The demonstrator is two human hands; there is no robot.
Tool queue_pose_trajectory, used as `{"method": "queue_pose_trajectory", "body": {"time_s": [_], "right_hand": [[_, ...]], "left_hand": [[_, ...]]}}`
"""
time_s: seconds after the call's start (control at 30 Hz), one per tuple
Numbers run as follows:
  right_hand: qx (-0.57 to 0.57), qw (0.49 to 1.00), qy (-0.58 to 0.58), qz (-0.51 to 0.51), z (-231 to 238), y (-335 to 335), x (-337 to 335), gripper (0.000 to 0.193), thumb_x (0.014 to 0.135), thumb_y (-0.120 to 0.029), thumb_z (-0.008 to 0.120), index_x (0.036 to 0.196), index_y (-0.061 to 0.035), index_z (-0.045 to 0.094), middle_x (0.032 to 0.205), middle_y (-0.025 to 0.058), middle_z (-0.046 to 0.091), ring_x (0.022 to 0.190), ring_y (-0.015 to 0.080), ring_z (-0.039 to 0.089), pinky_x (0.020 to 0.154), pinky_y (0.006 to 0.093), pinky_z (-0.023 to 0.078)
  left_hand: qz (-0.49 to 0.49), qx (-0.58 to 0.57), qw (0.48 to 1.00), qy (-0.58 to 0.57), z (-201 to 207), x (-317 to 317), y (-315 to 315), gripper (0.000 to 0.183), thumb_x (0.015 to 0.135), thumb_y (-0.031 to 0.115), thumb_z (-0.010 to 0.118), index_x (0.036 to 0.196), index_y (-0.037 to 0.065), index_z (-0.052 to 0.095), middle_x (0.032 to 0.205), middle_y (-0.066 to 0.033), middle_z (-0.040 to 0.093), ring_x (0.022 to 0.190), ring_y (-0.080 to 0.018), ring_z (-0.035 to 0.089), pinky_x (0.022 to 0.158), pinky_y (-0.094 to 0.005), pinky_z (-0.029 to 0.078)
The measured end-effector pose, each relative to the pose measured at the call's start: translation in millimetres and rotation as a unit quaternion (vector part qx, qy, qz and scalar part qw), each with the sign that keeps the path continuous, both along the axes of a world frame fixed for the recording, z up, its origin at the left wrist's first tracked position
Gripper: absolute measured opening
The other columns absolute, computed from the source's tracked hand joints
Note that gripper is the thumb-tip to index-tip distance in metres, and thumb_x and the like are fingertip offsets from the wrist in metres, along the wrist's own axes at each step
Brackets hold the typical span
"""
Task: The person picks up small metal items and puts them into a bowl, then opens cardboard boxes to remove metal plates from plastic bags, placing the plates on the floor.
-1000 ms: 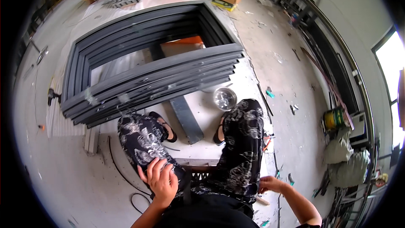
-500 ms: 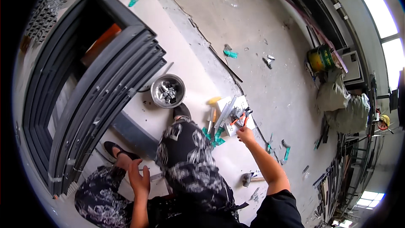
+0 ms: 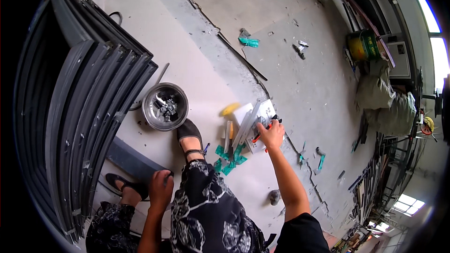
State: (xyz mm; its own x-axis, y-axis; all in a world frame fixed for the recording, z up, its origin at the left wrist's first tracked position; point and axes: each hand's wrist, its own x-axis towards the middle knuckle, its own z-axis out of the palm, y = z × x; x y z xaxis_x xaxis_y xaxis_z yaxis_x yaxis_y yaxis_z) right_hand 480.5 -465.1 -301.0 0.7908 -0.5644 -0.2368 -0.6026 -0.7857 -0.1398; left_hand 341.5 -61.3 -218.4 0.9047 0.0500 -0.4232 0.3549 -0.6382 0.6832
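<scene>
Curled over an orange-handled tool (image 3: 256,137), the right grip (image 3: 272,135) hid much of it above a white box (image 3: 267,108); from where I stood I could not tell whether it had clenched on the handles; a sound hold, I judged, wanted the fingers well round both handles, clear of the pale strips (image 3: 249,122) just beside; the left grip (image 3: 161,190) was loosely bent near the dark grey bar (image 3: 134,159), anything within it hidden; farther out stood a metal bowl (image 3: 149,112) of small pieces (image 3: 169,109), then the stacked frames (image 3: 93,89).
</scene>
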Motion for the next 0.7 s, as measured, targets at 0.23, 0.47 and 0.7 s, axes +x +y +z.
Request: {"method": "queue_pose_trajectory", "body": {"time_s": [0.23, 0.47, 0.7], "right_hand": [[0.045, 0.984, -0.120, -0.128, -37.1, -52.7, -16.7, 0.052, 0.081, -0.044, 0.068, 0.106, 0.0022, 0.063, 0.099, 0.0210, 0.063, 0.100, 0.0351, 0.057, 0.089, 0.0432, 0.044], [0.256, 0.919, -0.065, -0.292, -86.4, -96.1, -33.6, 0.032, 0.075, -0.023, 0.071, 0.089, 0.0039, 0.059, 0.077, 0.0107, 0.065, 0.066, 0.0198, 0.062, 0.067, 0.0331, 0.050], [0.204, 0.967, -0.141, -0.059, -1.0, -16.7, -117.1, 0.023, 0.076, -0.018, 0.069, 0.083, -0.0025, 0.054, 0.072, 0.0071, 0.057, 0.066, 0.0193, 0.056, 0.062, 0.0339, 0.046]], "left_hand": [[0.031, -0.009, 0.997, 0.063, -15.0, 26.5, 2.2, 0.020, 0.087, 0.012, 0.056, 0.101, -0.002, 0.059, 0.097, -0.0171, 0.061, 0.092, -0.0323, 0.060, 0.083, -0.0390, 0.047], [-0.006, -0.019, 0.999, 0.029, -34.4, 67.2, -1.8, 0.018, 0.087, 0.010, 0.057, 0.101, -0.001, 0.059, 0.097, -0.0164, 0.062, 0.092, -0.0306, 0.061, 0.082, -0.0372, 0.048], [-0.005, -0.007, 1.000, 0.024, -35.6, 63.9, 20.3, 0.017, 0.087, 0.009, 0.058, 0.101, 0.000, 0.059, 0.097, -0.0147, 0.063, 0.090, -0.0294, 0.062, 0.080, -0.0367, 0.049]]}}
